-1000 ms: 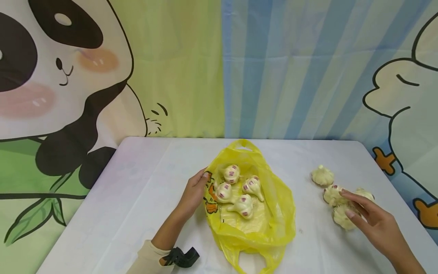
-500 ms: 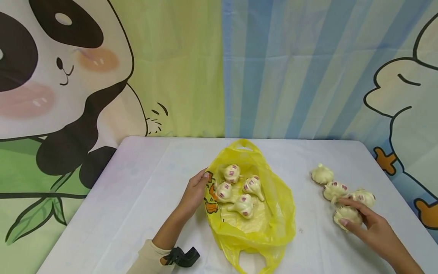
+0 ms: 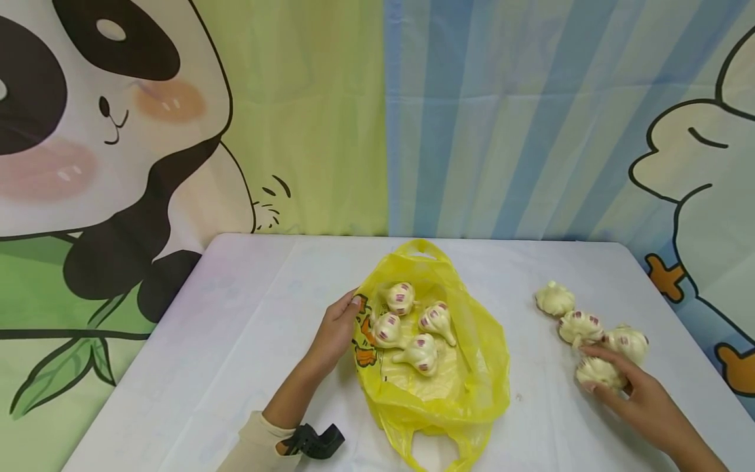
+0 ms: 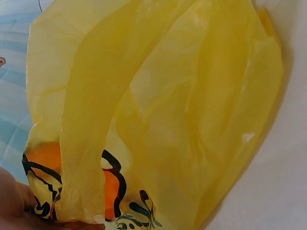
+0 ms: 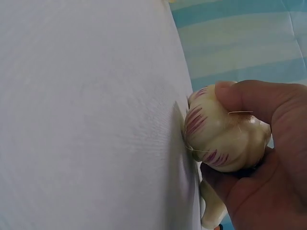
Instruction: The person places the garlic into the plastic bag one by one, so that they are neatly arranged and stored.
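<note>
On the left, my left hand point(image 3: 331, 335) pinches the left rim of a yellow plastic bag point(image 3: 486, 367), which lies spread wide on the table. Several white garlic bulbs point(image 3: 420, 354) with purple streaks rest inside it. At the right, the thumb and fingers of my right hand point(image 3: 645, 396) grip a garlic bulb point(image 3: 597, 371) from both sides. The right wrist view shows this purple-streaked garlic bulb point(image 5: 225, 129) close to the white cloth. Behind it sit three more: a right-hand garlic bulb point(image 3: 628, 342), a middle garlic bulb point(image 3: 580, 326) and a far garlic bulb point(image 3: 555, 299).
A white cloth covers the table point(image 3: 265, 295). Behind it hangs a printed curtain point(image 3: 501, 118) with a panda and stripes. The bag's handle loop point(image 3: 466, 452) reaches toward the near edge. A black strap mount point(image 3: 315, 442) sticks out from my left wrist.
My right hand has come down and closed its fingers and thumb round the nearest garlic bulb. The left hand and bag hold their place.
</note>
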`<state>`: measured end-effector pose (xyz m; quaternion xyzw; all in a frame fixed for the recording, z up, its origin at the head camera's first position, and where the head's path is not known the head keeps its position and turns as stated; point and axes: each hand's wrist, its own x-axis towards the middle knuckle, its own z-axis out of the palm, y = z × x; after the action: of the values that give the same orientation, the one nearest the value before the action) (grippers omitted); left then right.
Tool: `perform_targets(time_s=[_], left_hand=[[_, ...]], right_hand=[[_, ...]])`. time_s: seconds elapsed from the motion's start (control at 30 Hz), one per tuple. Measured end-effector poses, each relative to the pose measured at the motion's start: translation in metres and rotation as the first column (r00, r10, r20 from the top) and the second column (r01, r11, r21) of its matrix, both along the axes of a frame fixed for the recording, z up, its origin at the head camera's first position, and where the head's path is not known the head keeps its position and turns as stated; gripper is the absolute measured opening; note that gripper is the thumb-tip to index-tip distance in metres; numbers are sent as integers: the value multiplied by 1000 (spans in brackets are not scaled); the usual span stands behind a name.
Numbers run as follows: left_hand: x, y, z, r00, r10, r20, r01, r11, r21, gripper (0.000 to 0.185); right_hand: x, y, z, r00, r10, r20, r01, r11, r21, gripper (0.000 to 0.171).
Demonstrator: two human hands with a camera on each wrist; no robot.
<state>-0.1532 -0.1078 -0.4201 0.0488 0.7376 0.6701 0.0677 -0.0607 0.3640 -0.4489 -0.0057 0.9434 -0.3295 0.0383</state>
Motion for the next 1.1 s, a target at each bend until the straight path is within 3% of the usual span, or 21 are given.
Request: perform_targets(time_s=[0.13, 0.37, 0.47, 0.63, 0.87, 1.1], left_hand=[[0, 0, 0, 1000, -4, 0, 4, 1000, -1, 45], [1, -1, 1, 1000, -11, -8, 11, 1000, 4, 45], [0, -1, 1, 1000, -13, -8, 13, 1000, -1, 45], [1, -1, 3, 1000, -12, -7, 12, 1000, -4, 45], [0, -1, 2, 1000, -15, -6, 15, 1000, 10, 46], [0, -1, 1, 1000, -16, -5, 17, 1000, 15, 46]], right_hand=[[1, -1, -2, 1000, -21, -12, 21, 1000, 2, 60], [4, -3, -2, 988, -46, -147, 46, 999, 0, 54], [4, -5, 1, 988, -54, -147, 51, 998, -24, 54], [4, -9, 5, 988, -51, -145, 42, 997, -69, 55], [5, -16, 15, 968, -41, -246, 7, 991, -136, 53], [4, -23, 24, 962, -17, -274, -33, 984, -175, 52]])
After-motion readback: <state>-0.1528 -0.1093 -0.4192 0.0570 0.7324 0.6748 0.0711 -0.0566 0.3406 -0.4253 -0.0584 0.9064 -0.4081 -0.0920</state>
